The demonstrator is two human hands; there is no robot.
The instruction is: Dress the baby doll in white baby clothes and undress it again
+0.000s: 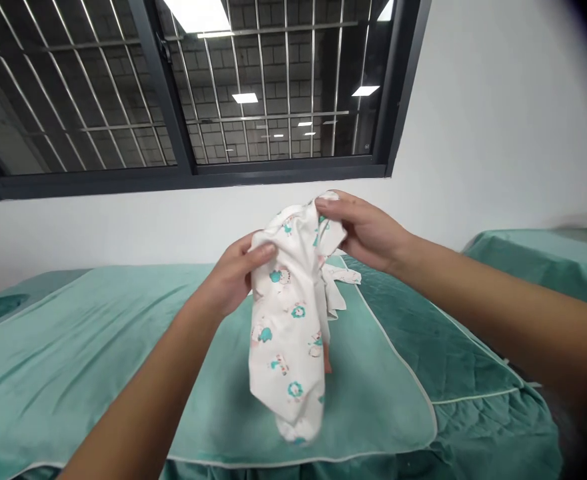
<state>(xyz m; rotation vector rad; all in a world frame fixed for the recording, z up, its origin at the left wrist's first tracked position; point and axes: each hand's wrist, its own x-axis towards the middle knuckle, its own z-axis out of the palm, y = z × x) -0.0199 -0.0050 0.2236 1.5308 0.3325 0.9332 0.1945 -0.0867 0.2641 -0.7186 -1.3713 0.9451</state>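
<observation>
Step in hand: garment (288, 313) lifted clear of the bed and held up by its top edge between both hands; by my reading it is being sorted out or straightened, not yet laid flat.

Left hand (233, 277): thumb and fingers pinched on the cloth's left upper edge, thumb on the near side.

Right hand (368, 230): fingertips closed on the highest bunch of fabric, a little higher and farther out than the other hand.

Next move calls for: finding true corners or seams, since both grips sit on gathered cloth; the hands would need to part to take the slack out, judged from how the piece hangs.

Garment look: small, white, soft cotton-like fabric printed with teal and pink cartoon animals; crumpled at the top, hanging in a narrow twisted fold, its lowest end down near the mat. A loose flap trails behind toward the right hand.

Where it is: in the air over a teal mat with white piping (388, 347), which lies on a green quilted bed cover (473, 393), below a barred window (183, 87).
</observation>
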